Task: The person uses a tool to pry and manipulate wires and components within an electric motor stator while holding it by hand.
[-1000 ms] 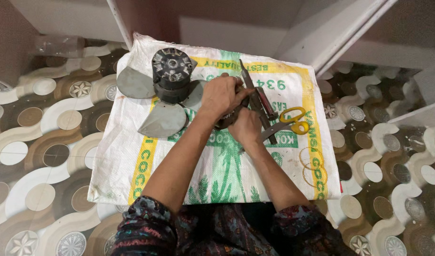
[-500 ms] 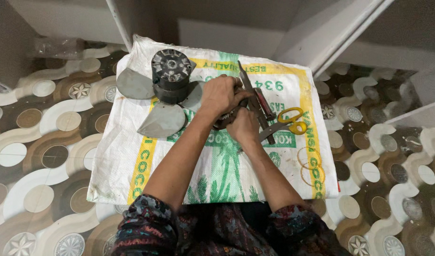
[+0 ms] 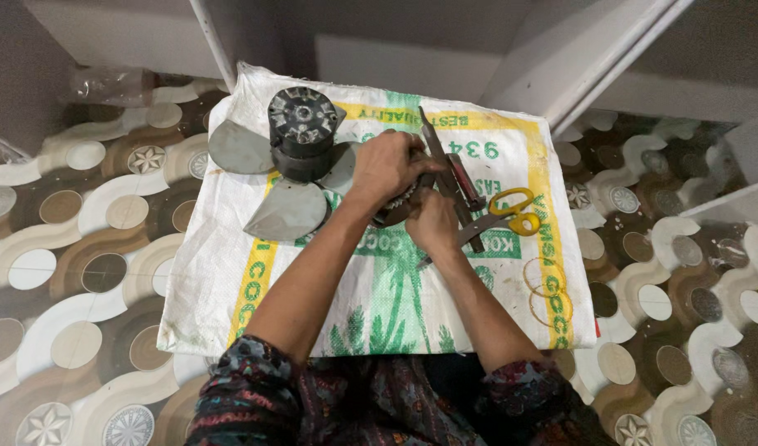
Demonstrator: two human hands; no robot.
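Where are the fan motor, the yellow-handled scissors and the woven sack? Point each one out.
fan motor (image 3: 300, 132), head view, on the dark round housing above the grey blades.
yellow-handled scissors (image 3: 515, 212), head view, on the yellow finger loops.
woven sack (image 3: 222, 272), head view, on a bare white part near its left edge.

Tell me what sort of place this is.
Probably a home floor used as a makeshift repair spot: patterned floor tiles, a woven sack spread as a mat, a fan motor with blades and scissors.

Matt grey metal fan blades (image 3: 281, 211), woven plastic sack (image 3: 395, 289)
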